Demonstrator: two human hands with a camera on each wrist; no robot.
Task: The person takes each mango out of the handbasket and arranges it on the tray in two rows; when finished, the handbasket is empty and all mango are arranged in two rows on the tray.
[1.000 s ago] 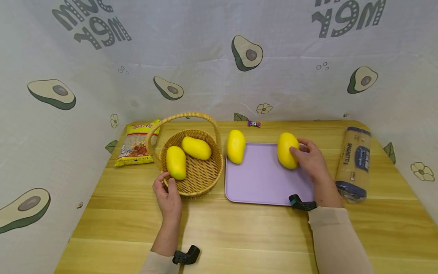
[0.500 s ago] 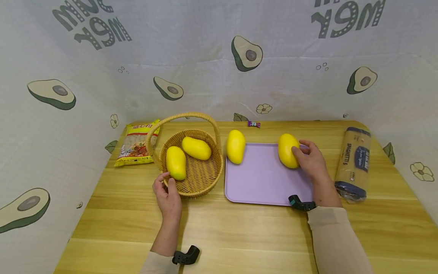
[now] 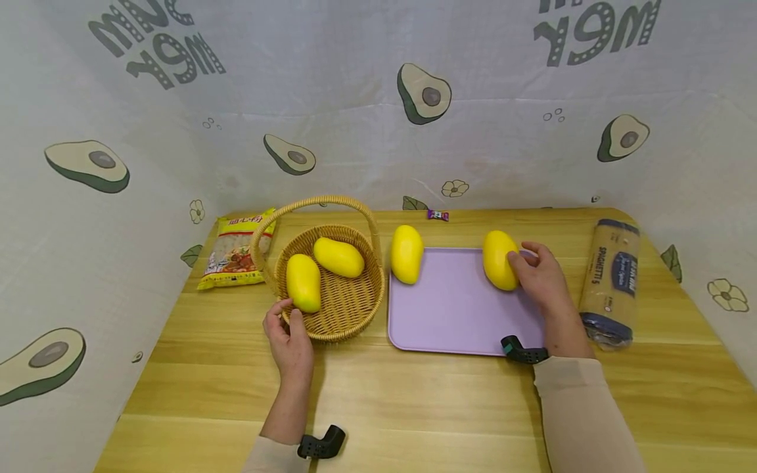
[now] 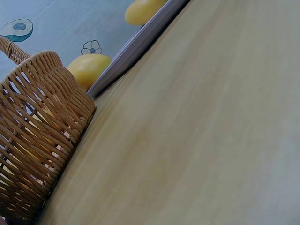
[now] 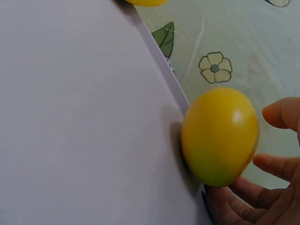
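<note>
Two yellow mangoes, one upright (image 3: 303, 283) and one lying across (image 3: 339, 257), lie in the wicker basket (image 3: 349, 315) with its tall handle. My left hand (image 3: 292, 348) rests against the basket's near-left rim, fingers loosely bent beside the upright mango. At the far right of the lilac tray (image 3: 449, 309) sits another mango (image 3: 497, 263). My right hand (image 3: 541, 279) is at its right side, thumb and fingers spread; in the right wrist view lower fingers (image 5: 253, 192) reach the mango's underside, others stand apart. A fourth mango (image 3: 406, 255) lies over the tray's far-left corner.
A yellow-edged food bag (image 3: 236, 253) lies behind the basket's left side. To the right of the tray lies a spaghetti pack (image 3: 612, 282). A small purple candy (image 3: 438, 215) sits near the table's back edge. A printed curtain (image 3: 355, 98) encloses the table.
The mango by my right hand has shifted slightly right and come to sit on the tray, with the hand shifting slightly right too. My left hand and the basket have stayed in place.
</note>
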